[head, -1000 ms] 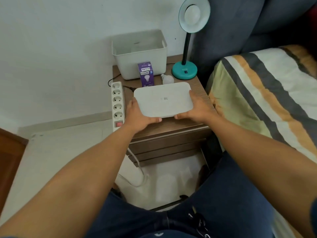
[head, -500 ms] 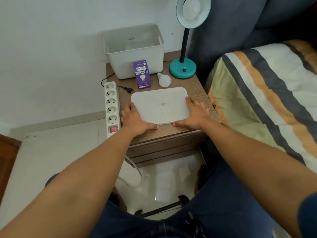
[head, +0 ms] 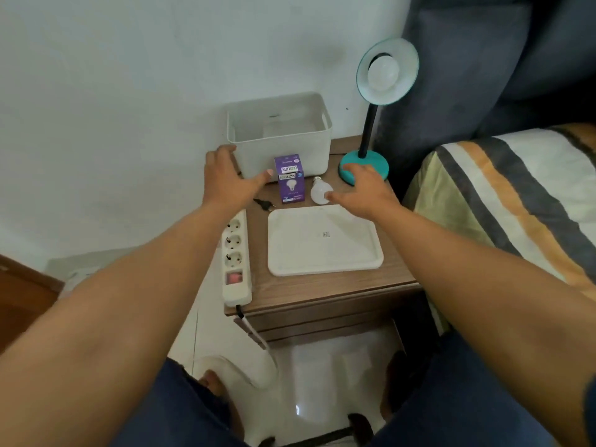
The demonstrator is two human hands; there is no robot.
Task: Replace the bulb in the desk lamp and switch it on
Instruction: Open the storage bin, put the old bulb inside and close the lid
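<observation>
A teal desk lamp (head: 363, 164) stands at the back right of the wooden nightstand (head: 322, 291), its shade (head: 387, 72) tilted toward me with a white bulb inside. A loose white bulb (head: 319, 192) lies beside a purple bulb box (head: 289, 182). My right hand (head: 364, 191) hovers open over the bulb and the lamp base, thumb near the bulb. My left hand (head: 227, 179) is open by the front left corner of the white bin (head: 280, 137), thumb close to the purple box. Neither hand holds anything.
A white lid (head: 324, 240) lies flat on the front of the nightstand. A white power strip (head: 237, 253) runs along the left edge, with a loose black plug (head: 265, 204) near it. A striped bed (head: 516, 201) is at the right, a white wall behind.
Both hands have let go of the white lid, which now rests on the nightstand, and have moved toward the back, the left to the bin, the right over the loose bulb.
</observation>
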